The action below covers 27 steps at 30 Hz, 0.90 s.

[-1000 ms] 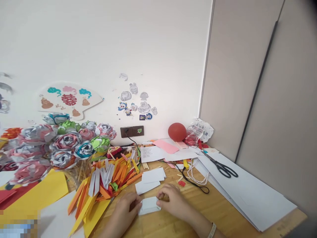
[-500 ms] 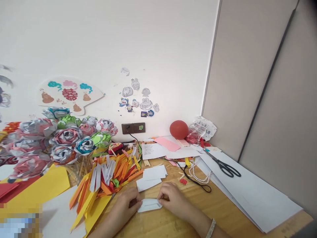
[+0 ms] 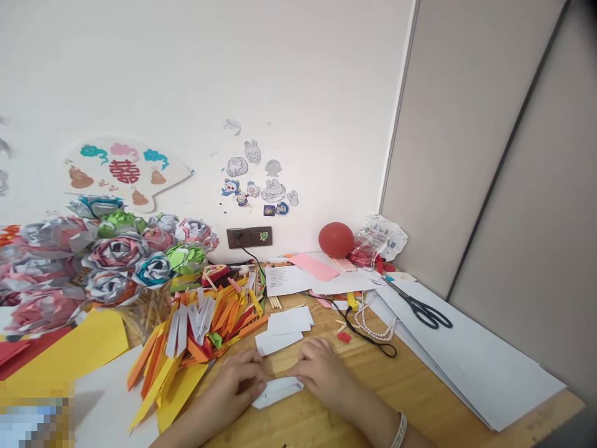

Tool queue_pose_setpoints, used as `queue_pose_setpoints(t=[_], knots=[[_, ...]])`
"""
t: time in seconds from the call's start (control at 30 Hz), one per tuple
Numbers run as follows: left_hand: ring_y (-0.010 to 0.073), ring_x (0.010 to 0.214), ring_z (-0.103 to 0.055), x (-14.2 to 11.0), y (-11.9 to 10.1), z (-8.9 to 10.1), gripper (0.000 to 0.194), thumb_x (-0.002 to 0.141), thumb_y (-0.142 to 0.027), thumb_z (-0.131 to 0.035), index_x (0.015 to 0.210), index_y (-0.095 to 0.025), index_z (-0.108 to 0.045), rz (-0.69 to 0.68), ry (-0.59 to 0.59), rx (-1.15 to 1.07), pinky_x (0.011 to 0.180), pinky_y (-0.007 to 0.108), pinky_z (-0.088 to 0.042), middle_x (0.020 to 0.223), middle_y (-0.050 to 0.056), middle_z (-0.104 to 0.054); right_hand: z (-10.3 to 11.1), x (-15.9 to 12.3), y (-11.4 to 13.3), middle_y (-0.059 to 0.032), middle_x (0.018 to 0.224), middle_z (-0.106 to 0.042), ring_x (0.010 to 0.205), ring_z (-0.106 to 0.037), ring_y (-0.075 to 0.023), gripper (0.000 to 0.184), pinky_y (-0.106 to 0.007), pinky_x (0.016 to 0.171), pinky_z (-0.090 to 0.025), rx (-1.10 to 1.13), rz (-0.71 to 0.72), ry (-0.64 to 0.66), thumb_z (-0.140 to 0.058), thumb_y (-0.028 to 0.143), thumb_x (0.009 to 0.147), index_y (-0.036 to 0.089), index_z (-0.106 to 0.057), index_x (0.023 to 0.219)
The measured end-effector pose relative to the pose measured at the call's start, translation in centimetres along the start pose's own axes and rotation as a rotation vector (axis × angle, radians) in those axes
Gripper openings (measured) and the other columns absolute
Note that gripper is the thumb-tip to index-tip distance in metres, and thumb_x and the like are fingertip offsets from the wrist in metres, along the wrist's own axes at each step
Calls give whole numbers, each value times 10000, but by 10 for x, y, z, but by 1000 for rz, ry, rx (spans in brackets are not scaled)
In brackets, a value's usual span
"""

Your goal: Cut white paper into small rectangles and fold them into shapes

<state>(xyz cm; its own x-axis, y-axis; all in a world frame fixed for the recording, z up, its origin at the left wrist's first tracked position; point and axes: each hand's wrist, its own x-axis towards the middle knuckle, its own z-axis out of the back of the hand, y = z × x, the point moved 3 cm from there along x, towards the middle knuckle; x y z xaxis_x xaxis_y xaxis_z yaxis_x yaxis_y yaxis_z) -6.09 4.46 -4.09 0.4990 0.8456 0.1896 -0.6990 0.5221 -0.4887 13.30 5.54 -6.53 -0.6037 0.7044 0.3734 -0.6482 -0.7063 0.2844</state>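
A small white paper piece (image 3: 275, 392) lies folded on the wooden table (image 3: 420, 398) near the front edge. My left hand (image 3: 236, 382) presses its left end with curled fingers. My right hand (image 3: 321, 373) pinches its right end, fingers bent down onto the fold; a pale bracelet sits on that wrist. Both hands meet over the paper's top edge, hiding part of it. Just behind them lie a few white paper rectangles (image 3: 286, 326).
A heap of folded orange, yellow and white strips (image 3: 205, 330) lies left of my hands, with paper roses (image 3: 107, 267) behind and yellow sheets (image 3: 79, 348) beside. Black scissors (image 3: 422, 308) rest on large white sheets (image 3: 466, 354) at right. A red balloon (image 3: 336, 239), pearl string (image 3: 373, 323) and black cord lie behind.
The white paper has been folded narrower, from a wide rectangle to a slim strip. Both hands closed in together over it. The view shifted slightly.
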Motion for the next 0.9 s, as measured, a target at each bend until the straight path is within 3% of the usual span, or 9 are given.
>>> queue_pose_setpoints(t=[0.2,0.33,0.53,0.77,0.9], knots=[[184,953,-557,-7,-4,7,262,795,-183,-565,967,-339,-687,-87,88,6,846,286,-424,980,3,-616,-5,-2,1,9,796,-529,831,-449,-159,164,-285,719,-288,-109,69,-66,-519,362,899,340,-678,937],[183,918,-559,-7,-5,5,265,802,-142,-541,920,-324,-693,-116,80,72,797,280,-430,952,9,-617,-4,-2,0,11,794,-531,825,-447,-164,144,-272,703,-296,-90,37,-28,-535,364,894,334,-666,944],[176,865,-559,-9,-14,6,248,892,-235,-454,890,-317,-687,-182,78,175,727,267,-419,925,24,-608,2,-6,-2,9,783,-532,764,-462,-159,260,-247,670,-337,0,-97,-15,-517,480,875,245,-620,831],[198,912,-549,-13,-19,4,390,846,-108,-444,1088,-359,-622,-203,67,226,770,303,-426,999,40,-608,3,-6,0,8,775,-516,760,-464,-153,293,-239,671,-340,-21,-59,-7,-493,474,890,212,-589,801],[204,972,-553,-15,-17,6,383,836,-100,-462,1055,-350,-652,-274,24,217,826,313,-435,1124,38,-608,11,-7,-1,12,757,-493,751,-451,-151,295,-242,648,-323,-51,-31,28,-498,482,879,226,-637,837]])
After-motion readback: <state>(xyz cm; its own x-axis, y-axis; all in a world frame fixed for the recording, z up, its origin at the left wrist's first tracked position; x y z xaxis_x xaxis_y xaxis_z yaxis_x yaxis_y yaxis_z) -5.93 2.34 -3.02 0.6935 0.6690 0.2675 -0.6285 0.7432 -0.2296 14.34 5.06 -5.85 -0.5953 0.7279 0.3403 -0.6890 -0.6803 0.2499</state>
